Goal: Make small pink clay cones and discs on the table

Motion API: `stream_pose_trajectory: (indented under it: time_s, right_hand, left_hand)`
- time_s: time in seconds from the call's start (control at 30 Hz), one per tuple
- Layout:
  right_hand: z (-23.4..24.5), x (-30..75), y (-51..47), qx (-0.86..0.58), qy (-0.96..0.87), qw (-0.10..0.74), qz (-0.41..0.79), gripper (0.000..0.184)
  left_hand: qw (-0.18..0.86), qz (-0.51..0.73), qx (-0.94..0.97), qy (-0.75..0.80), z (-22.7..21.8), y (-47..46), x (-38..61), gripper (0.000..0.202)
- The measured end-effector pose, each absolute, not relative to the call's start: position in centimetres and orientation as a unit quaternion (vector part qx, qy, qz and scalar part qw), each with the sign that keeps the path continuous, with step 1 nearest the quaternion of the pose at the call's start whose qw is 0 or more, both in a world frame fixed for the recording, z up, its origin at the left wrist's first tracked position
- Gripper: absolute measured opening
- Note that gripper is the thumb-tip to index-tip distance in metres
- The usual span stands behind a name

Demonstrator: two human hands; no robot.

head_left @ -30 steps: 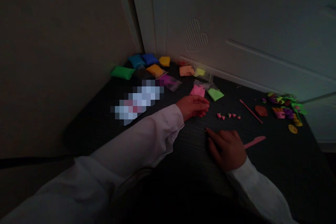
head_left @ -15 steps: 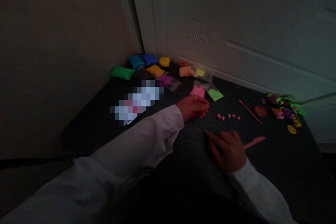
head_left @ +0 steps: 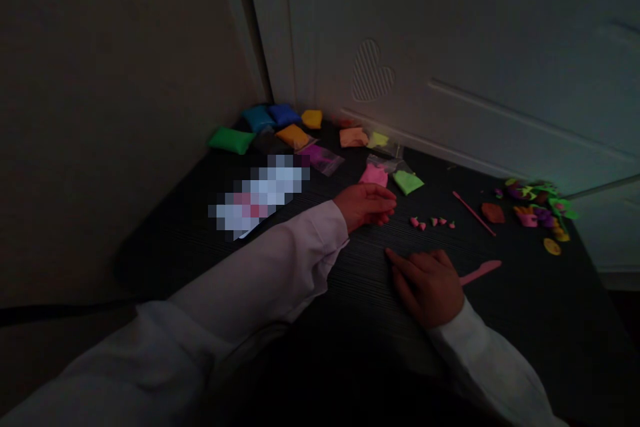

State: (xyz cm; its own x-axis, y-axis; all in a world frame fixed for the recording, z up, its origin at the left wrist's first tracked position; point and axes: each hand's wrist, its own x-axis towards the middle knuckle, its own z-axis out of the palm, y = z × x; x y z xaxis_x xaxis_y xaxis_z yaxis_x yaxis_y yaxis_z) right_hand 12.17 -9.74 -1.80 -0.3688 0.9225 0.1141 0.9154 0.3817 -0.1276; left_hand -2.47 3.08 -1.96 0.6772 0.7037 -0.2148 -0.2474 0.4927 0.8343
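My left hand (head_left: 366, 205) is curled over the dark table, just in front of a bag of pink clay (head_left: 375, 176). Its thumb and fingers come together, and anything between them is too small or hidden to make out. My right hand (head_left: 429, 285) rests on the tabletop, index finger stretched out to the left with its tip on the surface; the other fingers are bent. A pink plastic knife (head_left: 483, 272) lies beside it, one end hidden behind the hand. Several tiny pink strawberry-like clay pieces (head_left: 434, 221) with green tops sit in a row beyond.
Packs of coloured clay, such as green (head_left: 231, 141) and orange (head_left: 294, 137), line the back left. A blurred-out bright flat object (head_left: 260, 197) lies left. Toward the right are a thin pink stick tool (head_left: 474, 213), a reddish-brown lump (head_left: 493, 213) and small clay models (head_left: 527, 216). White panelling (head_left: 450, 47) stands behind.
The whole view has shifted slightly. Both hands keep nearly the same pose and place on the table, and the clay pieces and tools have not moved.
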Motion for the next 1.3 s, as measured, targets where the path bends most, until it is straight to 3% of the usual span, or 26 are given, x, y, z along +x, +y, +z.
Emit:
stream_pose_trajectory:
  time_s: [1.3]
  right_hand:
    - [-1.41, 11.43, -9.83, -0.568, -0.822, 0.043, 0.007, 0.032]
  left_hand:
    - [0.815, 0.286, 0.414, 0.286, -1.77, 3.12, -2.51, 0.018]
